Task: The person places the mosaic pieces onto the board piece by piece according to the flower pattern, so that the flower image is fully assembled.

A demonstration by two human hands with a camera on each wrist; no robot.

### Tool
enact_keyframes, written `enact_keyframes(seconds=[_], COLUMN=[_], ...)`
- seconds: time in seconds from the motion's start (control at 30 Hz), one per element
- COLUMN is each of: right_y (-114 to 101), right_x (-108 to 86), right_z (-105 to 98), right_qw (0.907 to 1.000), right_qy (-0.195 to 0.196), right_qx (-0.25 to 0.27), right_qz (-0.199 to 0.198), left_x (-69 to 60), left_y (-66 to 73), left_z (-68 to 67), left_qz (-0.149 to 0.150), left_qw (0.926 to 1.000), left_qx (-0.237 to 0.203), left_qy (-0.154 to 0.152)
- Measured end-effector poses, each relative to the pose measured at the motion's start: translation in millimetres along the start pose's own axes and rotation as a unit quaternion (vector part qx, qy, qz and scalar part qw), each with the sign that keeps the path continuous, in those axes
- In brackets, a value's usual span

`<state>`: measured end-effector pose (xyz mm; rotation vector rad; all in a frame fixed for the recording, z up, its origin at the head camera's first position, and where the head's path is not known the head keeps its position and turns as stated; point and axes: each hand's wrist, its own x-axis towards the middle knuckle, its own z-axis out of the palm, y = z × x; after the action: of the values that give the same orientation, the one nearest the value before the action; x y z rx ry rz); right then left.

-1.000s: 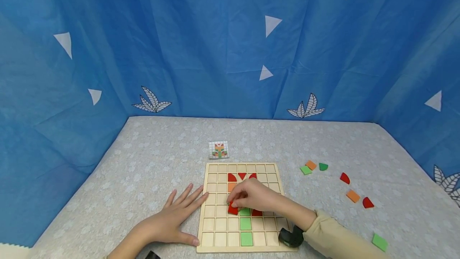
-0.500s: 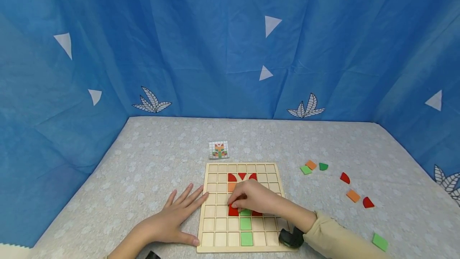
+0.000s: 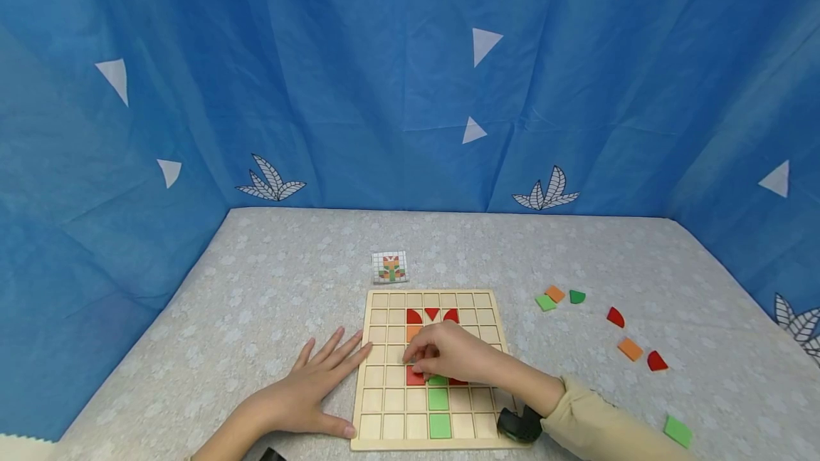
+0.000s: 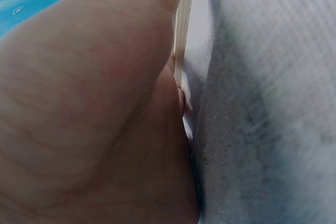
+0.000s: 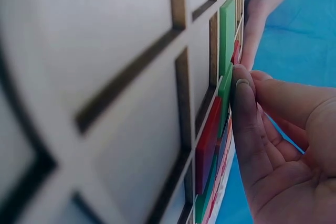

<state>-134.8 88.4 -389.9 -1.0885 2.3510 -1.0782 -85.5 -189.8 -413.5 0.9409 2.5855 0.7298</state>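
Blue cloth [image 3: 320, 91] forms the backdrop at 12 o'clock, behind a pale, flower-patterned table [image 3: 288, 269]. Clock positions refer to the head view, with the board [image 3: 393, 423] as dial.

Latest change: the red tile [image 3: 415, 375] lies in a cell near the centre of the board, at 9 o'clock of a green tile [image 3: 438, 380]. Judgement: seating of this piece appears complete or nearly so; the fingertips mask its upper edge, so full contact is not confirmed.

Difference from the frame one second earlier: the red tile was tilted, held between thumb and finger; it now appears flat and paler on its face. Board, left hand and loose pieces show no clear shift.

Right hand [image 3: 451, 351]: reaches in from 4 o'clock, fingers bent, thumb and forefinger close together at the tile. Whether they pinch it or only touch it cannot be told.

Left hand [image 3: 314, 386]: at 9 o'clock, fingers spread, fingertips at the board's edge, holding no piece.

Reference positions: card [image 3: 389, 267] at 11 o'clock, off the board; loose pieces [image 3: 631, 348] between 2 and 4 o'clock, on the table
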Motion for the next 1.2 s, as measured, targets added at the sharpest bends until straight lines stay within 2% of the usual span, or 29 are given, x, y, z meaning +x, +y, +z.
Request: enact_keyframes(seconds=[0.2, 0.43, 0.63, 0.77, 0.9, 1.1, 1.2], right_y=[-0.6, -0.7, -1.3, 4.0, 16.3, 36.5, 44.6], right_x=[-0.1, -1.3, -11.9, -27.6, -49.6, -90.7, -110.0], right_z=[0.4, -1.0, -20.8, -42.1, -63.2, -91.3, -103.0], right_qw=[0.9999, 0.9966, 0.9912, 0.9863, 0.9833, 0.9743, 0.9701], right_qy=[0.001, -0.003, 0.021, 0.054, 0.096, 0.154, 0.187], right_qx=[0.012, 0.081, 0.13, 0.155, 0.147, 0.15, 0.127], right_qz=[0.0, 0.018, 0.013, 0.021, 0.045, 0.067, 0.088], left_x=[0.2, -0.6, -0.3, 0.1, 0.2, 0.1, 0.4], left_y=[0.1, 2.1, 1.6, 0.7, 0.0, -0.4, -0.7], left_z=[-0.2, -1.6, -0.9, -0.9, -0.6, 0.0, -0.3], left_qz=[-0.002, -0.001, 0.005, 0.007, 0.009, 0.008, 0.005], left_qw=[1.0, 1.0, 1.0, 1.0, 0.9999, 0.9999, 0.9999], left_qx=[-0.001, -0.005, -0.003, -0.003, -0.005, -0.008, -0.008], left_qy=[-0.002, 0.0, 0.002, 0.004, 0.005, 0.004, 0.004])
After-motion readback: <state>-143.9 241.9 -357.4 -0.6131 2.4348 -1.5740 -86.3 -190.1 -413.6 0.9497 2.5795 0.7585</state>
